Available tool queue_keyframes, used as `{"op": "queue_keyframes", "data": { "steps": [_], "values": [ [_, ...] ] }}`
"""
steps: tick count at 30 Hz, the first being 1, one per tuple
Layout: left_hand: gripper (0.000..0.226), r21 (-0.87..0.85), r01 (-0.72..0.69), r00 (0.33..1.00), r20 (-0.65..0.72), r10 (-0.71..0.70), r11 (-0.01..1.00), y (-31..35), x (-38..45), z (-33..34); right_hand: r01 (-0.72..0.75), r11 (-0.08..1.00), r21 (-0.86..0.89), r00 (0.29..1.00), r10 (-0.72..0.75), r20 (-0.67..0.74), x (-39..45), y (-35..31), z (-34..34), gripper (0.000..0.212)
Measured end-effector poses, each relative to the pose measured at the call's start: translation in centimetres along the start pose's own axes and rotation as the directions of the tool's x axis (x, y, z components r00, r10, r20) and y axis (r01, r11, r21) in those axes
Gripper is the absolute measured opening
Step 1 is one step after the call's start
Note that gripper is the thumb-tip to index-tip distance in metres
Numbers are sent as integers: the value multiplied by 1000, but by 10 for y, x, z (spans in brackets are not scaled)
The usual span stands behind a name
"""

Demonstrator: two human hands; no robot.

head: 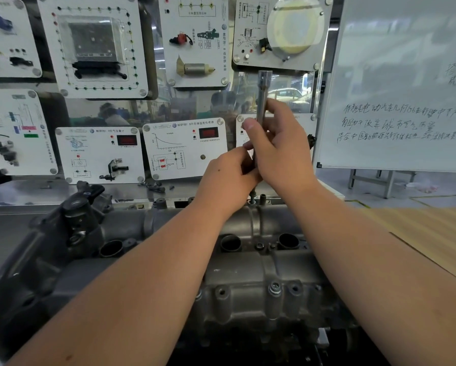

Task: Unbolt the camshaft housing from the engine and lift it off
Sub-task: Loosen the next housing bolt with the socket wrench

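1. The right hand (pixel 279 143) is wrapped around a long steel socket extension (pixel 262 96), fingers curled about the shaft and the thumb lying up along it; the bar stands nearly upright, its square-drive end poking out above the fist
2. The left hand (pixel 228 178) sits just below and to the left of the right one, touching it, fingers curled in at the lower part of the same bar; exactly what the fingertips pinch is hidden behind the right hand
3. Directly beneath both hands, a bolt (pixel 252 199) stands up out of the far edge of the camshaft housing (pixel 248 273), its threads showing; whether the tool touches it cannot be told
4. The camshaft housing lies under both forearms, a grey cast part running left to right on the engine, with round wells (pixel 230 243) open in its top between the arms
5. Nearer than the hands, below the right forearm, a second bolt (pixel 274 287) sits seated in a boss on the housing's near edge
6. Beyond the hands stand white training panels (pixel 184 149); to the right of the right hand is a whiteboard (pixel 406 88) with handwriting
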State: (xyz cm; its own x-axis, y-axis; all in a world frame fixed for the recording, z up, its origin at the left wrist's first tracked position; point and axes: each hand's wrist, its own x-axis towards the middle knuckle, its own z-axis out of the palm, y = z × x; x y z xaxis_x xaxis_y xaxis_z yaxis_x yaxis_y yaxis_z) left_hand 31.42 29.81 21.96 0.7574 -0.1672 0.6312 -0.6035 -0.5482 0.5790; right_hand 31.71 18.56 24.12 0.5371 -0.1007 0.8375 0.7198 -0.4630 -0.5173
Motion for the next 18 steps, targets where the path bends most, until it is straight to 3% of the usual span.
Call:
{"op": "queue_keyframes", "data": {
  "steps": [2,7,11,15,18],
  "values": [
    [11,-3,1,1000,-5,-1,1000,0,0,1,20,999,-40,1000,-20,0,0,-1,1,20],
    [20,-23,-6,1000,28,7,1000,0,-2,1,-17,999,-37,1000,18,18,4,3,0,22],
    [12,-16,-31,999,28,32,999,1,0,-2,-15,1000,16,1000,15,-1,2,4,2,42],
    [5,11,-18,1000,7,18,1000,0,0,0,20,999,-31,1000,-21,-5,2,2,1,18],
    [15,7,-12,1000,6,11,1000,1,-1,2,28,998,-50,1000,-27,8,3,3,2,22]
  ]
}}
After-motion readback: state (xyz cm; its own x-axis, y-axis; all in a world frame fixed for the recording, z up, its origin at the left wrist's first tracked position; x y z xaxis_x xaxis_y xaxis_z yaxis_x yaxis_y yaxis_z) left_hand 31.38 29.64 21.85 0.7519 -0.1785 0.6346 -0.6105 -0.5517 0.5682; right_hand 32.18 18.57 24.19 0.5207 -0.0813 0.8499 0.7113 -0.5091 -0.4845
